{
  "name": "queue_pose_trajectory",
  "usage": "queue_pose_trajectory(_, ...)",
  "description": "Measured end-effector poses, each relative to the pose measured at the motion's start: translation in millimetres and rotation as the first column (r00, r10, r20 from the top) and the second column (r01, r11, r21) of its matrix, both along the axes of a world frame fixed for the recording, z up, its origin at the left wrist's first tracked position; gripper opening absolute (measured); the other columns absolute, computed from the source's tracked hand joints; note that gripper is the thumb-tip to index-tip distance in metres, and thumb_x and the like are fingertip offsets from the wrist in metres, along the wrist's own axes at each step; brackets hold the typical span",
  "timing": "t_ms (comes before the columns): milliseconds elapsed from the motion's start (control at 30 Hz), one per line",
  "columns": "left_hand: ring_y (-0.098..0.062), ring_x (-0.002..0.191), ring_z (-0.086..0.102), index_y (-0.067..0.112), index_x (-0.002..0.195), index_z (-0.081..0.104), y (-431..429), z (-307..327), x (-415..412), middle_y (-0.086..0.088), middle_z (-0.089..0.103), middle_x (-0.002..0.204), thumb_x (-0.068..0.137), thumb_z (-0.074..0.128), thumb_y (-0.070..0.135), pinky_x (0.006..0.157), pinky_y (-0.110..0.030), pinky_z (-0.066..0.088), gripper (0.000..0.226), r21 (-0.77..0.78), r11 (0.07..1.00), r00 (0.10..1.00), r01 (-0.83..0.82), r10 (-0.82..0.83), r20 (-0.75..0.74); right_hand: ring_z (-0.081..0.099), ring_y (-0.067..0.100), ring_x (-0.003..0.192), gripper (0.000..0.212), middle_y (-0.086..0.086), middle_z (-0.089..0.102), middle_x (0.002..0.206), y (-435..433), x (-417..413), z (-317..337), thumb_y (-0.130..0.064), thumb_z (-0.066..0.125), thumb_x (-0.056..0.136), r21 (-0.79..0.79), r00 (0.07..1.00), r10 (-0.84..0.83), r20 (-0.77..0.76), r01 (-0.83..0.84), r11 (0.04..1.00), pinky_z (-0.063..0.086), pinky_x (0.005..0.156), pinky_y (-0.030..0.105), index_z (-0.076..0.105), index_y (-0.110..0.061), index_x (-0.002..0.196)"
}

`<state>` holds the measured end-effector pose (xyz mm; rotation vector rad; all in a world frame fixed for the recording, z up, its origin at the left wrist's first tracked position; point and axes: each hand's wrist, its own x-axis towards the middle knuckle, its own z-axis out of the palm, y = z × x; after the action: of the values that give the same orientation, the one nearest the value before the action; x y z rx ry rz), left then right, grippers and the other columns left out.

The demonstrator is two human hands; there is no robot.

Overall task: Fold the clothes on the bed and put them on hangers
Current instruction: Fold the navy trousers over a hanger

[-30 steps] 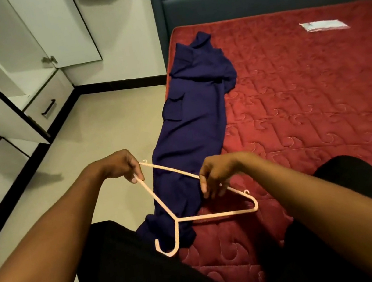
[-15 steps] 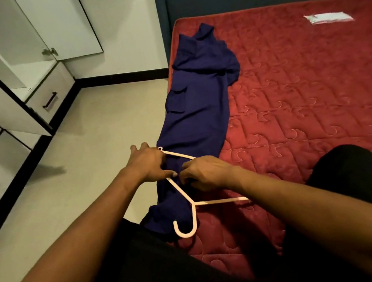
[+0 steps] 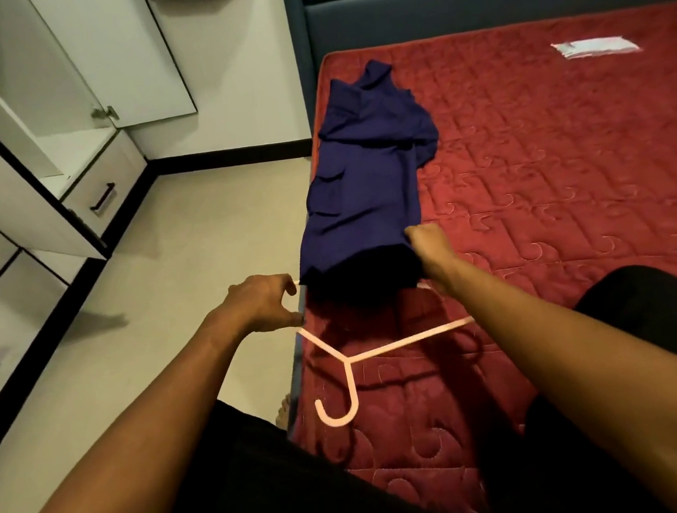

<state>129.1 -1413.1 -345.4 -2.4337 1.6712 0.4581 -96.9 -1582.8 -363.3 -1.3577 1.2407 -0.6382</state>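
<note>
text: none legible | labels: none | numbers: none

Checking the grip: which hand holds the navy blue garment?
The right hand grips the navy blue garment; the left hand holds the pink plastic hanger.

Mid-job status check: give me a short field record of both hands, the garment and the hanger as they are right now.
left hand: pinches the left end of the pink hanger at the bed's edge
right hand: grips the near end of the navy garment, raised off the red mattress
hanger: hook points toward the person; its far part is hidden behind the garment
garment: long fold along the mattress's left edge
progress: garment not yet on the hanger
other: white packet far across the mattress
</note>
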Motion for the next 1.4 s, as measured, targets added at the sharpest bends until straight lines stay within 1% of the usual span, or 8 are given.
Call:
queue_pose_trajectory(167,-0.027,0.117,0.059,0.024,0.123,0.059,-8.9,5.8,-20.9,0.000,0.064,0.120,0.082,0.074,0.059,0.111,-0.063,0.029,0.055,0.267,0.964,0.963,0.001,-0.073,0.258,0.054,0.016,0.044,0.017,0.004,0.054,0.059,12.3,-13.2,-16.5,-0.008,0.046,0.095,0.270,0.991,0.106,-0.083,-0.080,0.960,0.049,0.052,0.028,0.058,-0.013,0.084)
queue_pose_trajectory(300,-0.030,0.100,0.062,0.020,0.104,0.063,-22.6,9.0,-28.2,-0.004,0.068,0.101,0.082,0.062,0.043,0.091,-0.044,0.045,0.032,-0.063,0.992,0.932,0.108,-0.079,0.354,0.054,0.020,0.066,0.008,0.003,0.055,0.078,11.7,-14.8,-16.0,-0.010,0.058,0.088,0.271,0.995,0.094,0.032,-0.099,0.958,0.048,0.062,0.030,0.059,-0.017,0.084)
queue_pose_trajectory(500,-0.032,0.069,0.059,0.014,0.072,0.052,-57.5,-6.5,-18.2,-0.007,0.059,0.071,0.068,0.053,0.021,0.057,-0.035,0.042,0.008,-0.308,0.951,0.963,-0.035,-0.051,-0.266,0.061,0.009,0.091,0.041,-0.009,0.067,0.101,-12.8,-12.5,-30.6,-0.032,0.088,0.077,-0.301,0.872,0.401,-0.280,-0.476,0.826,0.048,0.080,0.030,0.066,-0.024,0.111)
queue_pose_trajectory(600,-0.019,0.061,0.045,0.014,0.065,0.053,-82.4,-6.7,-16.8,-0.002,0.051,0.060,0.086,0.051,0.003,0.054,-0.031,0.033,0.024,-0.387,0.837,0.780,-0.386,0.073,-0.621,0.049,0.015,0.069,0.028,0.001,0.056,0.072,-34.6,3.6,-18.2,-0.037,0.077,0.088,-0.240,0.902,0.426,-0.072,-0.430,0.870,0.037,0.063,0.034,0.065,-0.015,0.076)
queue_pose_trajectory(700,-0.020,0.068,0.053,0.018,0.090,0.064,-102.1,-3.2,-8.8,-0.002,0.061,0.078,0.107,0.043,0.043,0.062,-0.032,0.043,0.037,-0.284,0.681,0.523,-0.676,0.172,-0.835,0.055,0.022,0.077,0.038,0.010,0.058,0.083,-65.3,24.6,-7.3,-0.050,0.062,0.098,-0.037,0.978,0.049,0.202,-0.042,0.998,0.044,0.064,0.038,0.065,-0.014,0.086)
queue_pose_trajectory(900,-0.020,0.072,0.060,0.017,0.102,0.066,-85.4,-16.3,7.0,-0.004,0.065,0.086,0.086,0.058,0.074,0.066,-0.033,0.049,0.060,-0.209,0.813,0.636,-0.543,0.236,-0.735,0.067,0.030,0.085,0.056,0.011,0.068,0.110,-56.6,9.9,-34.3,-0.054,0.065,0.093,0.239,0.996,0.005,-0.095,0.018,0.971,0.057,0.058,0.036,0.062,-0.006,0.123)
queue_pose_trajectory(1067,-0.020,0.077,0.059,0.006,0.111,0.066,-72.9,-21.1,31.3,-0.005,0.059,0.082,0.078,0.084,0.002,0.066,-0.031,0.050,0.038,-0.051,0.916,0.635,-0.399,0.235,-0.736,0.069,0.025,0.089,0.059,0.013,0.072,0.122,-48.0,-9.7,-46.0,0.003,0.075,0.080,0.308,0.974,0.195,0.117,-0.222,0.925,0.060,0.073,0.038,0.055,-0.007,0.135)
queue_pose_trajectory(1400,-0.013,0.063,0.054,0.014,0.082,0.072,-78.5,-2.7,37.7,0.001,0.061,0.068,0.086,0.081,0.031,0.050,-0.022,0.032,0.020,0.171,0.965,0.761,-0.201,0.264,-0.592,0.060,0.014,0.046,0.024,0.007,0.059,0.074,-26.2,-17.7,-31.6,-0.012,0.069,0.094,0.268,0.929,0.352,-0.114,-0.312,0.911,0.044,0.045,0.019,0.049,-0.020,0.083)
